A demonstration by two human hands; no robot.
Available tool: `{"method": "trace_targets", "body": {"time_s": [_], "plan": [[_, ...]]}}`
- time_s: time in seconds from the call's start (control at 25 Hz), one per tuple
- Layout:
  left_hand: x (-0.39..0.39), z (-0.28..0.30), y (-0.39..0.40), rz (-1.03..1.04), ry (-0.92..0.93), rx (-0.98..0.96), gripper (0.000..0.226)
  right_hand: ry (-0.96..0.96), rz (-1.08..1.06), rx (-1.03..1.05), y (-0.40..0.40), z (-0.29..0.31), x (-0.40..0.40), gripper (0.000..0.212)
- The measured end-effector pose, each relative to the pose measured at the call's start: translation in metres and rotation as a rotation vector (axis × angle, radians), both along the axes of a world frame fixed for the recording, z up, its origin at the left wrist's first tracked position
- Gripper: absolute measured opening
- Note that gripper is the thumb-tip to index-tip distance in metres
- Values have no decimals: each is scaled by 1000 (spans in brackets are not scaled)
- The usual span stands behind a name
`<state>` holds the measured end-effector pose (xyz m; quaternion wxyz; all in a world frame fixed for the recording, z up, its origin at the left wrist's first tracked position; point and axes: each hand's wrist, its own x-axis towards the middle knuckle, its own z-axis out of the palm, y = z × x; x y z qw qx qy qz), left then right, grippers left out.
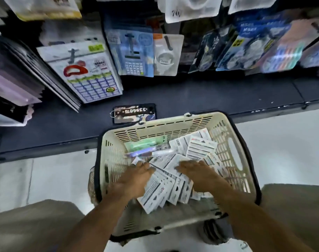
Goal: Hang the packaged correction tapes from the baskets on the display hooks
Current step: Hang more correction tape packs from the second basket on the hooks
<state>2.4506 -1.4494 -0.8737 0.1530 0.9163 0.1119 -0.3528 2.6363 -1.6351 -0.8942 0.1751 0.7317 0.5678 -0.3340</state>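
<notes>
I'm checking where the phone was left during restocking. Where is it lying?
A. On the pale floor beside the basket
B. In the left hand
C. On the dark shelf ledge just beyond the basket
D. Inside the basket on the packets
C: the phone lies flat on the dark shelf ledge, just past the far rim of the basket; both hands are in the basket on the packets.

Left hand (135, 180) bare, no glove, ring or watch visible, right hand (198, 174) likewise bare, both forearms uncovered to the frame edge, no sleeves in view, khaki-beige trousers (33, 228) on both legs
</notes>
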Motion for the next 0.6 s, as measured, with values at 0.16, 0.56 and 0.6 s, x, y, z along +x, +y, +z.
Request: {"method": "trace_targets", "body": {"time_s": [0.16, 0.56, 0.6], "plan": [[39, -25, 10, -340, 109, -134, 95, -143, -371, 83, -2, -7, 12, 61], [61, -53, 27, -524, 412, -67, 118, 13, -671, 291, -21, -7, 23, 13], [58, -55, 29, -510, 422, -88, 117, 18, -665, 283, -21, -7, 23, 14]]}}
